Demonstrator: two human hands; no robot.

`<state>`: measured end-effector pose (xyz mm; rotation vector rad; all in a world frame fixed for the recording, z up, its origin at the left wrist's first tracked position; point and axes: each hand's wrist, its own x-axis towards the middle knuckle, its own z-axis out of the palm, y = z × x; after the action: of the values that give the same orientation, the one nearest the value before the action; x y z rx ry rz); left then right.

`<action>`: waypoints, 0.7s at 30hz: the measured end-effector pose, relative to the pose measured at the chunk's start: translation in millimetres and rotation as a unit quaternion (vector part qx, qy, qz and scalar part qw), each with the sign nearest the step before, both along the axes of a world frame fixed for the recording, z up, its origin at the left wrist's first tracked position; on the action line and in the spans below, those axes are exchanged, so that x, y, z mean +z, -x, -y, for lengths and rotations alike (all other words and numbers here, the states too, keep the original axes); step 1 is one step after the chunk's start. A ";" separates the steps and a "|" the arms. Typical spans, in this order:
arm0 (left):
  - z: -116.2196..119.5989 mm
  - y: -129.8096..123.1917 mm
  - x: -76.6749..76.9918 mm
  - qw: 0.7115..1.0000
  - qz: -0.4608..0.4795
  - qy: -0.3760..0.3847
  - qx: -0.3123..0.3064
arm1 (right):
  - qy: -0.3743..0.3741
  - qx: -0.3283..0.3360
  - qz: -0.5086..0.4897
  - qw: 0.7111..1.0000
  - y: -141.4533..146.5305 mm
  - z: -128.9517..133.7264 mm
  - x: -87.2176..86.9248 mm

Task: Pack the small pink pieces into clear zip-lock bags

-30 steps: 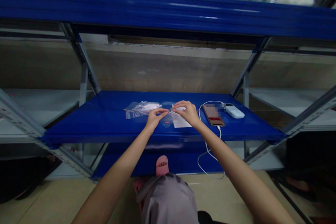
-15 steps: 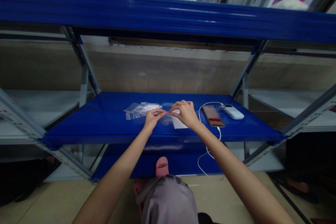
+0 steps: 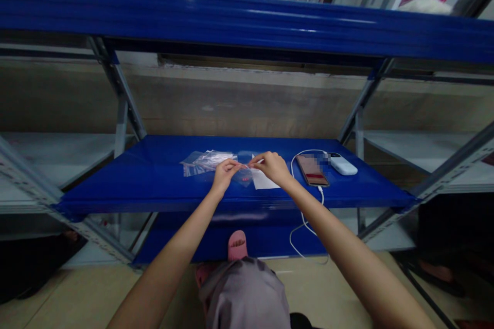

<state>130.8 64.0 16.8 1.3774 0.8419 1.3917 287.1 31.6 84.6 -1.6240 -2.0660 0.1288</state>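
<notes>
We hold both hands above the middle of the blue shelf (image 3: 154,175), with the fingertips close together. Our left hand (image 3: 224,176) is closed to a pinch, thumb against fingers, on the left part of a thin item (image 3: 246,166). Our right hand (image 3: 273,167) pinches the right part of the same item, its other fingers bent. The item is too small for us to identify.

Directly below the fingertips, a clear bag (image 3: 241,181) lies flat, with small red pieces (image 3: 246,179) showing at it; we cannot tell whether they are inside. A white sheet (image 3: 264,181) lies just to its right, partly beneath our right hand. A pile of clear bags (image 3: 204,161) is located to the left, beyond our left hand.

Further right, we see a phone (image 3: 313,170) and, just beside it, a white power bank (image 3: 344,165). A white cable (image 3: 321,194) meets the phone's near edge and hangs in a loop over the shelf's near edge.
</notes>
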 end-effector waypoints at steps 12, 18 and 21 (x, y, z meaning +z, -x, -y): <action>-3.9 -3.6 -7.7 0.999 0.033 -0.010 0.008 | -0.058 0.044 0.169 0.983 8.1 8.3 11.1; -4.1 -5.2 -8.0 0.999 0.030 -0.026 0.020 | -0.056 0.034 0.100 0.993 3.7 5.4 4.5; -3.7 -4.7 -5.2 0.999 0.025 -0.039 0.024 | -0.069 0.025 0.021 0.997 1.2 2.2 1.7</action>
<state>135.5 67.7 11.6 1.3833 0.8001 1.5035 285.8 29.4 86.3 -1.5044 -2.0992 -0.0322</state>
